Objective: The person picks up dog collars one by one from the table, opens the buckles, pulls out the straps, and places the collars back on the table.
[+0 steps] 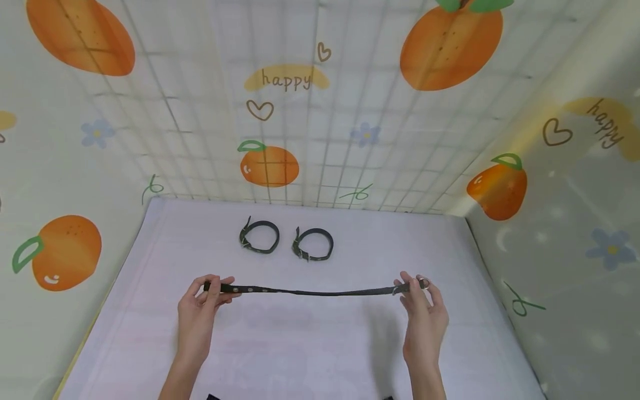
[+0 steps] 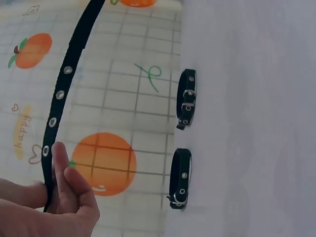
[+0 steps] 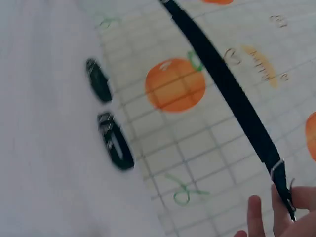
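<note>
A black pet collar [image 1: 320, 293] is stretched lengthwise between both hands above the white table. My left hand [image 1: 200, 316] pinches its end with metal-ringed holes, thumb against fingers; those eyelets show clearly on the collar [image 2: 60, 94] in the left wrist view. At the other end, my right hand [image 1: 425, 322] pinches the strap beside its metal buckle and ring. In the right wrist view the collar [image 3: 227, 84] runs up and away from the fingers. Two more black collars, one on the left [image 1: 260, 237] and one on the right [image 1: 314, 244], stand buckled into loops behind it.
The white tabletop [image 1: 300, 344] lies below the hands. Behind it rises a grid wall [image 1: 340, 161] covered with a sheet printed with oranges, and printed side walls [image 1: 565, 233] close in left and right. Two small dark objects poke in at the bottom edge.
</note>
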The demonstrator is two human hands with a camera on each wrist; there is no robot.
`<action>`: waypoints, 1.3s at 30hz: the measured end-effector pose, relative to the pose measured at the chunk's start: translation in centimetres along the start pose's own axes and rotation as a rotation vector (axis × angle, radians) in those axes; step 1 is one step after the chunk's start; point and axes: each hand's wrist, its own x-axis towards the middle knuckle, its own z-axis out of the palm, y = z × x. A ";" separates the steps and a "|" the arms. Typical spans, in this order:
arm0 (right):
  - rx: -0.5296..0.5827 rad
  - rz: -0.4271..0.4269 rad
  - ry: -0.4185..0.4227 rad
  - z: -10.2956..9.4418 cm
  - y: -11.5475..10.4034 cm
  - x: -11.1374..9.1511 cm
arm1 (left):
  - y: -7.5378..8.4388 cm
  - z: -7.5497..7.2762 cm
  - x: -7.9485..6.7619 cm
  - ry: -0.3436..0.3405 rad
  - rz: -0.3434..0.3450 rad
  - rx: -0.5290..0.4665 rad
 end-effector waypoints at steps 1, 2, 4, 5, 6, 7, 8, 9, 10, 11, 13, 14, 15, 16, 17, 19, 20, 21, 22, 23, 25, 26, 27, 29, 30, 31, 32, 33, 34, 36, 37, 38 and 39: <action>-0.082 -0.016 0.005 -0.1 0.2 0.6 | 0.0 -0.1 0.5 -0.019 -0.002 0.030; -0.156 -0.031 0.004 -0.2 0.3 1.3 | 0.0 -0.3 1.0 -0.046 -0.003 0.066; -0.300 -0.065 0.001 -0.3 0.7 2.7 | -0.1 -0.7 2.2 -0.120 -0.005 0.144; -0.374 -0.087 0.000 -0.4 0.9 3.4 | -0.1 -0.9 2.8 -0.157 -0.007 0.187; -0.446 -0.112 0.001 -0.4 1.1 4.1 | -0.1 -1.1 3.5 -0.188 -0.008 0.234; -0.509 -0.134 0.001 -0.4 1.3 4.9 | -0.1 -1.2 4.1 -0.211 -0.006 0.286; -0.565 -0.153 -0.003 -0.3 1.4 5.7 | -0.2 -1.3 4.8 -0.227 -0.001 0.334; -0.628 -0.171 -0.004 -0.2 1.6 6.5 | -0.2 -1.3 5.5 -0.234 0.005 0.385; -0.685 -0.182 -0.007 -0.2 1.8 7.2 | -0.3 -1.3 6.2 -0.233 0.016 0.439; -0.726 -0.191 -0.015 -0.1 2.0 8.0 | -0.4 -1.2 7.0 -0.226 0.031 0.484; -0.776 -0.194 -0.043 0.2 2.3 9.4 | -0.6 -0.9 8.5 -0.215 0.059 0.553; -0.798 -0.195 -0.055 0.3 2.4 10.1 | -0.8 -0.8 9.2 -0.216 0.069 0.578; -0.816 -0.194 -0.068 0.5 2.5 10.7 | -0.9 -0.7 10.0 -0.220 0.075 0.596; -0.832 -0.189 -0.078 0.7 2.7 11.3 | -1.0 -0.6 10.7 -0.228 0.080 0.609; -0.847 -0.186 -0.089 0.9 2.7 11.9 | -1.1 -0.5 11.5 -0.236 0.082 0.612; -0.880 -0.185 -0.108 1.5 2.9 13.2 | -1.3 -0.4 13.2 -0.256 0.078 0.617; -0.895 -0.186 -0.120 1.7 2.8 13.7 | -1.3 -0.3 14.1 -0.267 0.075 0.615; -0.911 -0.187 -0.136 2.0 2.8 14.3 | -1.3 -0.2 15.0 -0.276 0.073 0.613; -0.929 -0.186 -0.151 2.2 2.8 14.9 | -1.2 -0.2 15.8 -0.284 0.066 0.609; -0.945 -0.189 -0.166 2.5 2.8 15.5 | -1.2 -0.1 16.7 -0.293 0.063 0.601; -0.973 -0.194 -0.202 3.1 2.7 16.6 | -1.0 0.1 18.2 -0.308 0.059 0.605; -0.983 -0.198 -0.219 3.4 2.6 17.2 | -0.8 0.3 18.9 -0.315 0.060 0.606; -0.987 -0.200 -0.235 3.6 2.6 17.8 | -0.7 0.5 19.6 -0.318 0.062 0.609; -0.998 -0.210 -0.261 4.2 2.5 18.9 | -0.5 1.0 20.8 -0.317 0.073 0.627; -1.002 -0.210 -0.274 4.5 2.5 19.5 | -0.4 1.2 21.4 -0.313 0.073 0.638; -1.010 -0.213 -0.284 4.7 2.6 20.0 | -0.3 1.4 22.0 -0.310 0.073 0.646; -1.019 -0.211 -0.295 4.9 2.7 20.5 | -0.2 1.7 22.5 -0.306 0.071 0.647; -1.030 -0.207 -0.302 5.1 2.7 20.9 | -0.1 1.9 23.0 -0.301 0.070 0.652; -1.043 -0.206 -0.309 5.3 2.8 21.3 | -0.1 2.1 23.4 -0.298 0.074 0.662; -1.066 -0.201 -0.320 5.6 3.0 21.8 | -0.1 2.4 24.3 -0.291 0.086 0.681; -1.076 -0.206 -0.328 5.7 3.1 22.1 | -0.1 2.5 24.7 -0.288 0.099 0.696; -1.084 -0.210 -0.334 5.8 3.2 22.3 | -0.1 2.7 25.2 -0.286 0.112 0.708; -1.092 -0.216 -0.337 5.9 3.3 22.6 | -0.2 2.8 25.6 -0.285 0.127 0.722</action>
